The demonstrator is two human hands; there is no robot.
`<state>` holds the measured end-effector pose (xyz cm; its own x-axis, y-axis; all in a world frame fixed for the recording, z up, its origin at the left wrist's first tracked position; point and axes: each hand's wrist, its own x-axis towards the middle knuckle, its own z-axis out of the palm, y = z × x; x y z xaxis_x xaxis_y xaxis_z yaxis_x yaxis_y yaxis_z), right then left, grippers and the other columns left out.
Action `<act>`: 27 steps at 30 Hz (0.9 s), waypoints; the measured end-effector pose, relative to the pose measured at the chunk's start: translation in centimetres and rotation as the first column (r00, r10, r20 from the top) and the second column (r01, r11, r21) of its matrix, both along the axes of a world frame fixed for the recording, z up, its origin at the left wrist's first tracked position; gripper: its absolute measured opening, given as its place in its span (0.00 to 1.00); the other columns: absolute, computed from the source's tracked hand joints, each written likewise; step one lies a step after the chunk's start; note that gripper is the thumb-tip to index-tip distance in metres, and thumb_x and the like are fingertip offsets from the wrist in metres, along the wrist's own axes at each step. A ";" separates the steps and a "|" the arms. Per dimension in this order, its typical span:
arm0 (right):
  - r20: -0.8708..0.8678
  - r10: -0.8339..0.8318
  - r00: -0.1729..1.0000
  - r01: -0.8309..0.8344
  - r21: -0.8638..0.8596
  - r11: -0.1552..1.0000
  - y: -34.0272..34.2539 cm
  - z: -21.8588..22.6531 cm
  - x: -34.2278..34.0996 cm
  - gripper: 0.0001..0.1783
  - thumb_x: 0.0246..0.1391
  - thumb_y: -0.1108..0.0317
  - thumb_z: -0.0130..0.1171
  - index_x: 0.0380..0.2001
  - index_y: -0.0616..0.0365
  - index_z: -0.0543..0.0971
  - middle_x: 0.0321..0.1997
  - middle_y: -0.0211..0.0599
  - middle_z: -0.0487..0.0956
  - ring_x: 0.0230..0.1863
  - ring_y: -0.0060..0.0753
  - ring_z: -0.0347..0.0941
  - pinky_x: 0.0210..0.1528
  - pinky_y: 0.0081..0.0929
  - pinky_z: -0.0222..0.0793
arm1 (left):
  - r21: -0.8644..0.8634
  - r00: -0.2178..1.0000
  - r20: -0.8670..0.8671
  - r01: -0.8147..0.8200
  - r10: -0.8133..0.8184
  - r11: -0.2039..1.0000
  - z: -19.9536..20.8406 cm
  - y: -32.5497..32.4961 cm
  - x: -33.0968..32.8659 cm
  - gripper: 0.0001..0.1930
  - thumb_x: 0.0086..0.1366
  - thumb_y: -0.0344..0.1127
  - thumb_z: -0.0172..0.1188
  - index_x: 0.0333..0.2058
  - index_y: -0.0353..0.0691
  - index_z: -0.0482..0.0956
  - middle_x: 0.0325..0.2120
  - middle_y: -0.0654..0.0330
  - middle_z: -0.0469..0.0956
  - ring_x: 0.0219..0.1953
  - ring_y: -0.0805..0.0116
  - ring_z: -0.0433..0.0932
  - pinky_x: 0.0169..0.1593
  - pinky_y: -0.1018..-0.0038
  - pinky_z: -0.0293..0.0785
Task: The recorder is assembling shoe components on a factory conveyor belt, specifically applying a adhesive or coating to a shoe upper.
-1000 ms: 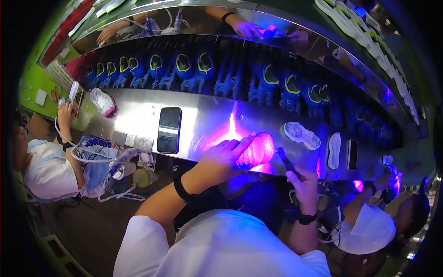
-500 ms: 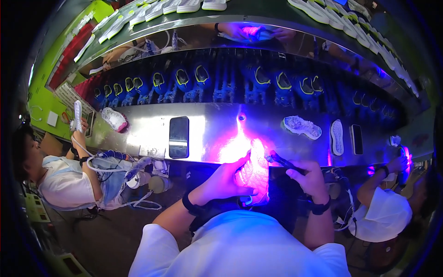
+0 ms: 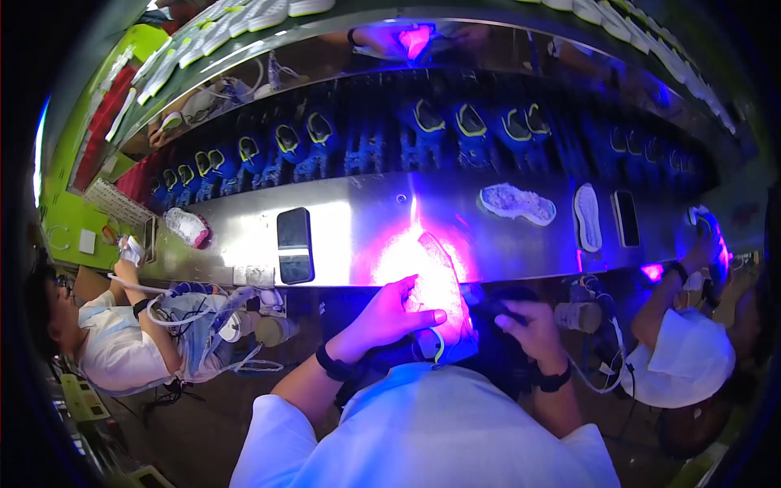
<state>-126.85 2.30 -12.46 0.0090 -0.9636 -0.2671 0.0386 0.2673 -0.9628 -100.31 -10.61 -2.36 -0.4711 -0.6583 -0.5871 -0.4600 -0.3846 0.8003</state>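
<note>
My left hand [image 3: 390, 319] grips a shoe upper [image 3: 447, 289] over the near edge of the metal bench, its thumb pressed on the side. Glaring pink-violet light washes over the shoe and hides much of its surface. A yellow-green strip shows at its near end, close to my body. Just right of the shoe, my right hand [image 3: 529, 329] is closed around a dark-handled tool [image 3: 490, 307]. The tool is in shadow and its working end cannot be made out; in this view it looks near the shoe's right side.
On the metal bench [image 3: 342, 191] lie phones [image 3: 294, 246], a white sole [image 3: 586, 218] and white-filled pieces [image 3: 517, 203]. Behind it, blue shoes [image 3: 317, 130] stand in a dark row. Soles line the shelf above. A co-worker [image 3: 122, 333] sits at left, another [image 3: 679, 350] at right.
The shoe has tilted, its far end leaning left. My right hand and the tool have drawn down and slightly left. The view has shifted a little; the left co-worker's hands have lowered.
</note>
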 end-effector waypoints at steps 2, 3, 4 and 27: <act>-0.019 0.013 1.000 -0.011 0.113 0.994 -2.0 2.5 -0.4 0.17 0.57 0.69 0.71 0.49 0.64 0.85 0.38 0.37 0.87 0.40 0.22 0.80 0.47 0.25 0.75 | 0.020 0.999 0.042 0.010 -0.011 1.000 -1.6 0.0 0.5 0.46 0.59 0.44 0.76 0.65 0.20 0.62 0.57 0.47 0.77 0.60 0.61 0.76 0.65 0.65 0.71; 0.011 -0.001 1.000 0.000 0.111 0.994 -2.4 2.5 -0.5 0.17 0.57 0.69 0.71 0.48 0.65 0.85 0.39 0.37 0.87 0.40 0.22 0.80 0.48 0.25 0.75 | 0.027 0.997 0.077 0.024 -0.026 0.999 -2.3 -0.2 0.6 0.53 0.57 0.49 0.77 0.67 0.15 0.58 0.60 0.40 0.74 0.64 0.54 0.73 0.67 0.62 0.68; 0.041 -0.013 0.999 0.009 0.104 0.995 -2.5 2.4 -0.8 0.17 0.56 0.69 0.71 0.48 0.65 0.85 0.39 0.38 0.87 0.41 0.23 0.81 0.48 0.26 0.75 | 0.037 0.997 0.071 0.027 -0.029 0.999 -2.4 -0.5 0.3 0.53 0.57 0.49 0.77 0.67 0.15 0.58 0.60 0.40 0.74 0.64 0.54 0.73 0.67 0.62 0.68; -0.124 0.232 0.965 -0.229 0.037 0.973 -1.2 3.4 -4.7 0.18 0.51 0.71 0.74 0.45 0.65 0.86 0.32 0.41 0.85 0.35 0.28 0.81 0.41 0.27 0.73 | -0.100 0.991 0.010 -0.134 0.136 0.986 1.3 -1.2 -1.2 0.32 0.62 0.43 0.73 0.57 0.25 0.74 0.51 0.50 0.82 0.54 0.63 0.81 0.60 0.66 0.75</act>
